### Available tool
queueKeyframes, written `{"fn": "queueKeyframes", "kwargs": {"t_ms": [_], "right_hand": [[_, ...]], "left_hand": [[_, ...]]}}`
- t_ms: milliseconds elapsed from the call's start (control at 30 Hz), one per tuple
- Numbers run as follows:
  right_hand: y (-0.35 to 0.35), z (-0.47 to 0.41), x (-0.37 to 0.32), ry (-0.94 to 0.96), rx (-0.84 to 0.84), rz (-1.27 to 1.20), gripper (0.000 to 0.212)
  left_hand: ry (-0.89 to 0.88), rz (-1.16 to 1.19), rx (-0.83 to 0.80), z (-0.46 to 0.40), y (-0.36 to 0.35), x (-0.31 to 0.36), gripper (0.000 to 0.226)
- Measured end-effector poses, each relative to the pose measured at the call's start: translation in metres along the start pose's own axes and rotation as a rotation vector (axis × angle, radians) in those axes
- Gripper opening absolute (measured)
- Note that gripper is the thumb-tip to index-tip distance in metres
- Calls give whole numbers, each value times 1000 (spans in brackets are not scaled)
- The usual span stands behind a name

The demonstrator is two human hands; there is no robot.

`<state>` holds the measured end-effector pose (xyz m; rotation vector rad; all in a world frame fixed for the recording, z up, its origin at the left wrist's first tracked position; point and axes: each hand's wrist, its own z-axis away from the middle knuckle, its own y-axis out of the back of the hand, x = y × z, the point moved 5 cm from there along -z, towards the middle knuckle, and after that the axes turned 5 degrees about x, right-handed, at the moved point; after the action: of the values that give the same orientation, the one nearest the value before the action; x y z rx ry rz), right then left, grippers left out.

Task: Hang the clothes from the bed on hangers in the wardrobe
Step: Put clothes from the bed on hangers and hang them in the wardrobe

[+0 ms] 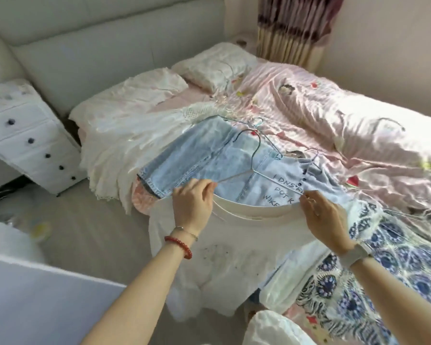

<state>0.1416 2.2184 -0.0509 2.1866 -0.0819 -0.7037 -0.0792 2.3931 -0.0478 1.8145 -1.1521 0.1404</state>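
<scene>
White tee (pixel 236 235) neckline pinched by left hand (pixel 193 207) and right hand (pixel 325 217) grips, wire hanger (pixel 253 168), stitched "DOT"

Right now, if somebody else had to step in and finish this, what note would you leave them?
Left hand: grips the left side of the white T-shirt collar.
Right hand: pinches the right side of the collar, at the end of the white wire hanger.
The hanger sits at the neck opening, not yet inside the shirt.
On the bed: denim garment, blue patterned garment, white lace garment, spare wire hangers.
Done: nothing seen hung; the wardrobe is out of view.
Left: seat the hanger, carry the shirt over, repeat for the rest.
</scene>
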Motion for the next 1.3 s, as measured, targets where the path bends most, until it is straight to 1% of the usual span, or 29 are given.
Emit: {"fn": "queueKeyframes", "kwargs": {"t_ms": [67,133,200,267,367,467,533,567,633,733,800,900,967,1000,1100,1167,1200,1300], "right_hand": [[8,-19,47,-105,50,32,46],[15,-39,91,-190,108,71,41],[21,-63,133,-258,164,89,39],[20,-85,178,-337,205,84,41],[9,-114,241,-449,234,89,46],[-5,-140,290,-531,249,87,37],[-16,-154,318,-590,244,77,36],[-22,-158,333,-633,236,78,35],[-42,-160,366,-748,163,104,28],[-88,-151,417,-894,-82,174,27],[-119,-136,443,-954,-222,190,30],[-155,-108,469,-1035,-309,162,29],[-173,-95,472,-988,-383,204,29],[-179,-92,471,-962,-407,231,30],[-185,-88,459,-922,-409,265,34],[-184,-88,448,-887,-427,273,47],[-183,-90,440,-860,-436,274,50],[-180,-105,399,-720,-446,256,49]], "left_hand": [[-63,-4,-24,-36,-57,29,31],[-123,3,-43,-72,-113,59,31],[-163,-3,-78,-107,-168,90,31],[-181,-11,-111,-134,-221,114,31],[-150,-13,-180,-160,-291,136,39],[-207,-55,-248,-182,-348,150,35],[-216,-92,-298,-197,-382,159,36],[-220,-119,-338,-201,-400,163,39],[-220,-198,-514,-193,-438,160,48],[-176,-288,-856,-144,-485,130,56],[-144,-370,-1028,-101,-501,103,57],[-38,-485,-1234,-43,-509,59,57],[11,-533,-1332,-19,-507,35,56],[9,-542,-1355,-14,-507,28,56],[-12,-508,-1359,-20,-508,21,55],[-23,-481,-1326,-32,-504,25,55],[-35,-478,-1291,-40,-500,27,54],[-42,-475,-1151,-64,-472,33,50]]}}
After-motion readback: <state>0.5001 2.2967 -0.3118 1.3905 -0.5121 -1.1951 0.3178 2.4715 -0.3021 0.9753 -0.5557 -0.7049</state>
